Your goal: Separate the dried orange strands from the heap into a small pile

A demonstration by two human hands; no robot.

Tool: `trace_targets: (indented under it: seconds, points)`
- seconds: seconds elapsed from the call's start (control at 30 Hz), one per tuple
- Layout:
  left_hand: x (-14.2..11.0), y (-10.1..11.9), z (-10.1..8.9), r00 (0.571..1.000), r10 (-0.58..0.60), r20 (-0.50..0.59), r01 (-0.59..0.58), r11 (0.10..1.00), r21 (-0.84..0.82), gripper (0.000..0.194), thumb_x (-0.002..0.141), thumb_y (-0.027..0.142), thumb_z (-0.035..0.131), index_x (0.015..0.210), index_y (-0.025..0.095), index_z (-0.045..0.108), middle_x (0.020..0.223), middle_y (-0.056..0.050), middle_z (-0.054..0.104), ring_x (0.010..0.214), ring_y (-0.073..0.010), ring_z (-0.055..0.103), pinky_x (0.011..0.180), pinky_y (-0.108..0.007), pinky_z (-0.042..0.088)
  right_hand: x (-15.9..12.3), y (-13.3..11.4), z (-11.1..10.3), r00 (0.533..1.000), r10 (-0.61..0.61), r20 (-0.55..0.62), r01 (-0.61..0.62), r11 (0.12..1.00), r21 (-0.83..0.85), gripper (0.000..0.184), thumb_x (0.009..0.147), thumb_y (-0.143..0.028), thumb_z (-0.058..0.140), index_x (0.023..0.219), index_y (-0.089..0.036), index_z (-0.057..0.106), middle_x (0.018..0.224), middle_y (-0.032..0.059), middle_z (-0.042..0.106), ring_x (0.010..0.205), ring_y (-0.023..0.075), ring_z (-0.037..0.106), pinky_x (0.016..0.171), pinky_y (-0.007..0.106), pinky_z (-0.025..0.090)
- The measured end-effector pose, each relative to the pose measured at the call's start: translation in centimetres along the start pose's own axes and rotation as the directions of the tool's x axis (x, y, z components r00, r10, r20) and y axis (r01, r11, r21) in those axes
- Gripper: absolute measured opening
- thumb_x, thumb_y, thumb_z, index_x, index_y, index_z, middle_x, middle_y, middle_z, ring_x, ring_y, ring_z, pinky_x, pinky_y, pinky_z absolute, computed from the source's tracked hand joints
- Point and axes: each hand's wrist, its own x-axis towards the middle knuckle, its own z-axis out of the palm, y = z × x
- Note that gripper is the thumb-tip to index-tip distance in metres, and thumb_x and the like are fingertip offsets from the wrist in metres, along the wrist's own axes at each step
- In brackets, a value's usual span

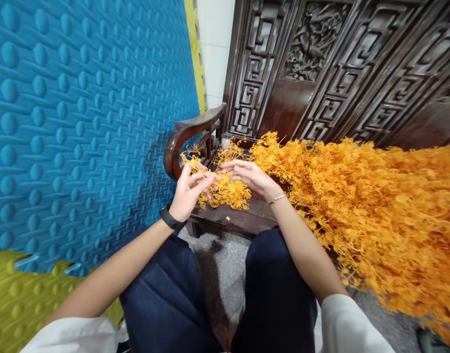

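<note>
My left hand, with a dark band on its wrist, is closed on a thin, curly orange plastic piece that sticks out past its fingers. Opposite it, my right hand wears a thin bracelet; its fingers are stretched out and apart, and nothing shows in them. Below and between both hands, a small heap of loose orange pieces lies on the dark wooden bench seat. A much larger pile of the same orange pieces spreads to the right of my right forearm.
The bench's curved armrest stands just beyond my left hand. Behind the seat rises a carved wooden backrest. Blue foam matting covers the left side, with yellow-green matting at lower left. Grey speckled floor shows between my knees.
</note>
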Motion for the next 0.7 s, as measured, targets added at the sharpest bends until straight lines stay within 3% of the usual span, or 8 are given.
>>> trace_targets:
  seconds: [0.13,0.27,0.37,0.47,0.57,0.63,0.7]
  points:
    - [-0.2,0.4,-0.1,1.0,-0.022,0.003,0.022,1.0,-0.014,0.033,0.076,0.035,0.063,0.097,0.02,0.042,0.08,-0.004,0.069,0.066,-0.0173,0.068,0.045,-0.022,0.048,-0.6,-1.1,2.0,1.0,-0.025,-0.004,0.024,0.999,-0.022,0.022,0.065,-0.029,0.076,0.078,-0.016,0.064,0.076,-0.0001,0.063,0.07,0.0096,0.057,0.072,0.027,0.049]
    - [-0.6,1.2,-0.5,0.998,0.019,-0.058,-0.019,1.0,-0.014,0.033,0.08,0.041,0.056,0.102,0.016,0.053,0.077,-0.007,0.071,0.061,-0.0179,0.067,0.043,-0.024,0.048,-1.2,-2.3,2.3,0.976,-0.166,-0.138,0.175,0.983,0.055,0.023,0.065,-0.031,0.075,0.071,-0.018,0.056,0.08,0.0,0.058,0.074,0.0102,0.055,0.072,0.028,0.048]
    - [-0.9,1.8,-1.0,0.989,0.049,-0.138,-0.049,0.999,-0.002,0.037,0.082,0.045,0.05,0.088,0.012,0.064,0.063,-0.007,0.069,0.048,-0.0163,0.062,0.038,-0.025,0.044,-1.5,-2.9,1.9,0.931,-0.231,-0.282,0.24,0.971,-0.003,0.026,0.068,-0.038,0.07,0.073,-0.02,0.051,0.085,0.0018,0.056,0.077,0.0118,0.054,0.074,0.03,0.048]
    - [-0.9,2.2,-1.6,0.96,0.124,-0.252,-0.122,0.992,0.024,0.04,0.083,0.046,0.048,0.066,0.014,0.066,0.047,-0.004,0.061,0.035,-0.0128,0.053,0.033,-0.024,0.037,-1.6,-3.0,1.4,0.892,-0.239,-0.383,0.218,0.971,-0.099,0.028,0.077,-0.048,0.057,0.08,-0.022,0.047,0.086,0.003,0.053,0.075,0.0125,0.053,0.073,0.031,0.048]
    - [-0.8,2.5,-1.9,0.926,0.217,-0.31,-0.228,0.974,0.0,0.04,0.082,0.044,0.052,0.055,0.016,0.062,0.041,-0.001,0.054,0.034,-0.011,0.049,0.034,-0.024,0.034,-2.0,-2.8,1.3,0.933,-0.248,-0.261,0.234,0.969,-0.085,0.031,0.075,-0.05,0.06,0.08,-0.023,0.046,0.08,0.0011,0.052,0.071,0.0119,0.053,0.067,0.029,0.048]
    - [-0.8,2.6,-1.8,0.94,0.215,-0.266,-0.229,0.973,-0.021,0.037,0.081,0.046,0.054,0.061,0.016,0.064,0.049,-0.002,0.057,0.043,-0.0115,0.053,0.042,-0.024,0.04,-2.3,-2.9,1.9,0.969,-0.233,-0.077,0.235,0.972,0.007,0.033,0.069,-0.045,0.069,0.076,-0.021,0.047,0.073,-0.0007,0.052,0.067,0.0112,0.054,0.063,0.027,0.047]
    - [-1.0,2.6,-1.3,0.976,0.152,-0.155,-0.157,0.987,-0.023,0.039,0.08,0.053,0.053,0.076,0.016,0.067,0.066,-0.005,0.065,0.06,-0.0144,0.061,0.056,-0.027,0.049,-2.8,-3.1,2.8,0.975,-0.196,0.107,0.188,0.978,0.086,0.029,0.067,-0.036,0.074,0.074,-0.019,0.051,0.071,-0.0013,0.055,0.065,0.0104,0.056,0.061,0.026,0.047]
